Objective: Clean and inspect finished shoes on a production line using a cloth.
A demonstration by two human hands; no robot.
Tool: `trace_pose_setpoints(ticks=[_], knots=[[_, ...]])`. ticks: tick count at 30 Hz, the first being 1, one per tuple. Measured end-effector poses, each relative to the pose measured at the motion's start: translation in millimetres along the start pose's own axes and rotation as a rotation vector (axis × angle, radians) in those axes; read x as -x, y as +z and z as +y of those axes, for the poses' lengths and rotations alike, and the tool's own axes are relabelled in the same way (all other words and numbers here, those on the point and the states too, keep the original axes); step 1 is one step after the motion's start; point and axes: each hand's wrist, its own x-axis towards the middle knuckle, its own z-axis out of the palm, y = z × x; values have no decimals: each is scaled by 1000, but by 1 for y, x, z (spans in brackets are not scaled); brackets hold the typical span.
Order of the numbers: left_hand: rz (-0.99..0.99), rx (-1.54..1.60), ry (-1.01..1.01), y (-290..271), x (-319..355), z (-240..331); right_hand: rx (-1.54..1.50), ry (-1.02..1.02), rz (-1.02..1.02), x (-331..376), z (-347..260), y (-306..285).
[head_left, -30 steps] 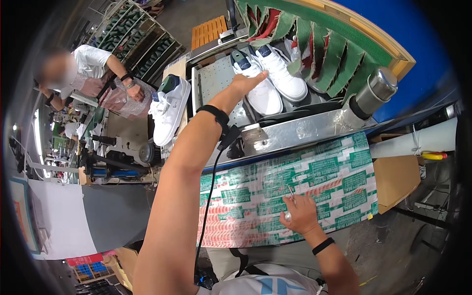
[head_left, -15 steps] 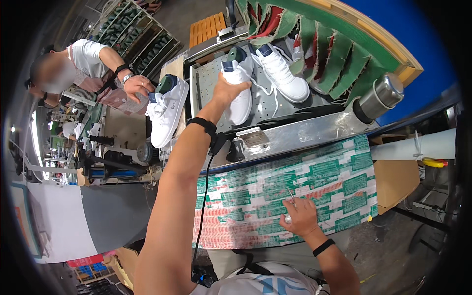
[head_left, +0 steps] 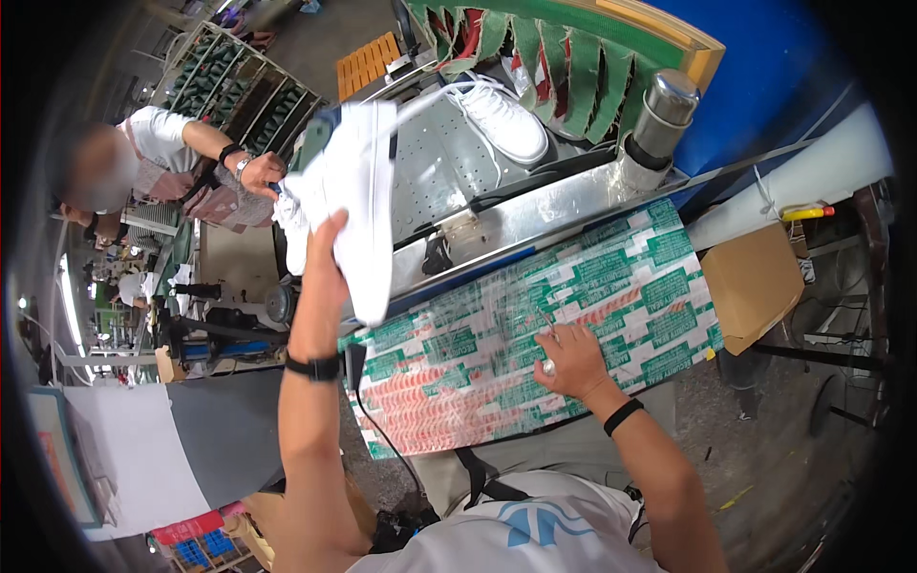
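Note:
My left hand (head_left: pixel 328 263) is closed on a white sneaker (head_left: pixel 368 205), lifted off the perforated metal bed (head_left: pixel 435 172) and tilted up on its side, with a lace trailing. A second white sneaker (head_left: pixel 503 119) lies on that bed, its laces loose. Over the table my right hand (head_left: pixel 571 361) is closed around a small tool; only a thin metal tip and a pale rounded end show, so its kind is unclear. Behind the lifted shoe, partly hidden, is another white sneaker (head_left: pixel 293 229), beside a co-worker's hand (head_left: pixel 260 176).
Green and red fabric strips (head_left: pixel 573 81) hang at the far end of the bed. A steel flask (head_left: pixel 666 110) stands at the metal ledge (head_left: pixel 573 196). Printed green and white sheeting covers the table (head_left: pixel 458 382) before me. A cardboard piece (head_left: pixel 755 286) and a white roll (head_left: pixel 802 181) are on the right.
My left hand has lifted the sneaker off the bed and brought it left and nearer, turning it. My right hand stays over the table with the tool. The view has shifted.

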Motion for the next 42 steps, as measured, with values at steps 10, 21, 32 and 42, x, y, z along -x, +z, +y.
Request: trace_pose_setpoints(ticks=[10,21,32,42], knots=[[359,-791,-105,5,242,-187,-8,-21,13,-6,-7,2],[118,-501,-15,-50,285,-237,-352,229,87,39,-62,9],[353,-1250,-61,-123,207,-120,-19,-393,-213,0,-172,-19],[-279,-837,46,-51,174,-121,-90,-307,-433,-29,-195,-35]])
